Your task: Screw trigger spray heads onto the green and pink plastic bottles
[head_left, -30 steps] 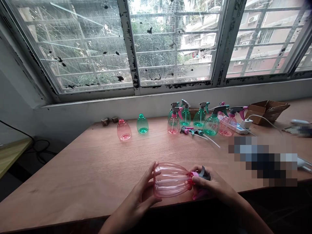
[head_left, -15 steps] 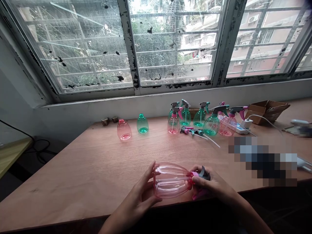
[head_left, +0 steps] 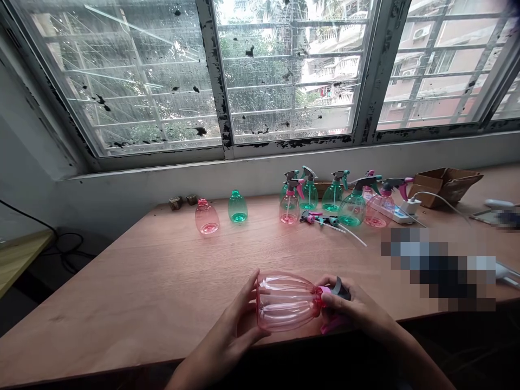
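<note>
A clear pink spray bottle [head_left: 286, 303] lies sideways in my two hands above the table's front edge, its base to the left. My left hand [head_left: 239, 319] is closed round the base, thumb below and fingers behind. At the neck, my right hand [head_left: 345, 309] grips the pink collar of the grey spray head [head_left: 340, 291]. The pink trigger [head_left: 333, 324] hangs down under those fingers. Part of the spray head is hidden by the right hand.
Headless pink [head_left: 207, 218] and green [head_left: 238, 207] bottles stand at the back left. Several complete spray bottles [head_left: 351, 208] stand at the back right, with loose spray heads [head_left: 320, 218] before them. Beyond are a power strip [head_left: 400, 215] and a cardboard box [head_left: 441, 187].
Both hands keep their hold on the pink bottle in nearly the same place. The pale tube seen inside the bottle earlier is no longer distinct.
</note>
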`<state>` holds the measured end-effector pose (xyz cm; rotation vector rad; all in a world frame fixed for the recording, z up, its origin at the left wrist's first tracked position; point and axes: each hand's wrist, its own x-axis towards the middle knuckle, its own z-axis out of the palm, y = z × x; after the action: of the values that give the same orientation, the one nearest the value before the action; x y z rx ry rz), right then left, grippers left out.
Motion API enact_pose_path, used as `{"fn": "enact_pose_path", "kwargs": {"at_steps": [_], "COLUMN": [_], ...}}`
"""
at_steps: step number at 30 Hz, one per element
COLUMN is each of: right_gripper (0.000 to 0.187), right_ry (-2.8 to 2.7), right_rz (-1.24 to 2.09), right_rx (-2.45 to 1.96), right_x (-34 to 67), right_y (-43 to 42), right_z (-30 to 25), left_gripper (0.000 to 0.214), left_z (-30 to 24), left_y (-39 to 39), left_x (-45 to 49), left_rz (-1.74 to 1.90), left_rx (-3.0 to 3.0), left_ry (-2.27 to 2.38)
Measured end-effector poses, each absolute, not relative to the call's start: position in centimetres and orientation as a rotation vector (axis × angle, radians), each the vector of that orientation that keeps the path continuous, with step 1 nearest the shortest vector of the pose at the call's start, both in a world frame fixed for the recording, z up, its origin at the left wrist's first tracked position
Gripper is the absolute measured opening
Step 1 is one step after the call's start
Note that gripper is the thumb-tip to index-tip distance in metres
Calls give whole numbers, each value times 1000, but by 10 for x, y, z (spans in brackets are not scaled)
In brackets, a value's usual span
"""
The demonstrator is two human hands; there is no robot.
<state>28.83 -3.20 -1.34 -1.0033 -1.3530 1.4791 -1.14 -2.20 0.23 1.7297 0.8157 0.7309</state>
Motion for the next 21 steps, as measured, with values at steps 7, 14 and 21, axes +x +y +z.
{"fn": "enact_pose_path", "kwargs": {"at_steps": [7,14,21], "right_gripper": [37,37,39], "right_ry": [-1358,-1355,-1400], "right_rz": [1487,1487,1457], "right_rx": [-1000,-991,-1014], "right_x": [289,289,290], "right_y": [-32,-32,-31], "right_z": [-13,-18,-13], "left_gripper": [85,82,89], "left_z": [4,-1,6], "left_y": [-22,-21,-22], "left_x": [-16,-14,-16], "left_rz": [648,703,643], "left_rx": [1738,1795,1762], "left_ry": [836,792,857]}}
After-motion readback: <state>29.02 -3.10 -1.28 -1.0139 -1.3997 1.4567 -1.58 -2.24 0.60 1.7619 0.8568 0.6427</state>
